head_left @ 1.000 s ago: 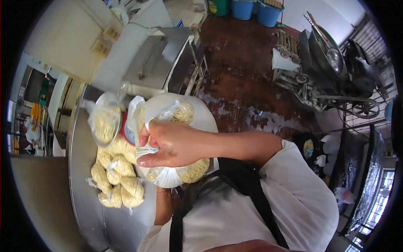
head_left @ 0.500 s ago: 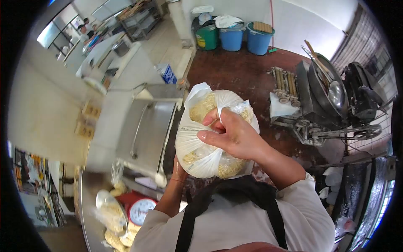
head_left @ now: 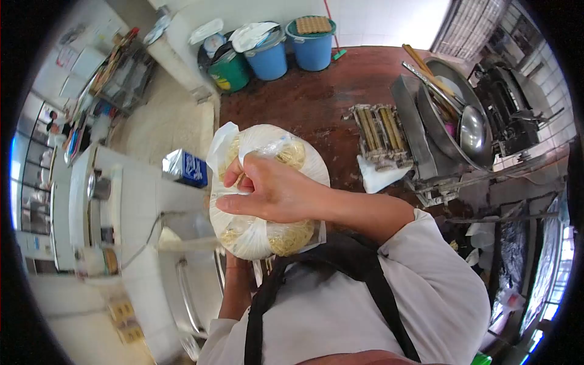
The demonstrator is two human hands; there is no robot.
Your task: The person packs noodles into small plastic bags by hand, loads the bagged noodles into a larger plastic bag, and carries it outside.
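Note:
A large white plastic bag [head_left: 243, 234], packed with smaller clear bags of pale yellow noodles [head_left: 291, 237], is held up close to my chest. The curled fingers of my right hand [head_left: 267, 187] grip the gathered plastic at its top. From the lower left my other forearm [head_left: 237, 286] reaches beneath the bag, and the bag hides my left hand and its fingers.
Blue buckets [head_left: 313, 52] and a green bucket [head_left: 230, 74] stand by the back wall. On the right are a large metal pan [head_left: 435, 121] with ladles and a roller machine [head_left: 382, 135]. Left are a counter [head_left: 137, 210] and a blue-and-white package [head_left: 193, 169]. People show at far left.
The view has swung away from the steel table, whose noodle bags and red scale have left the picture. The buckets appear nearer. My right hand keeps its grip on the white bag.

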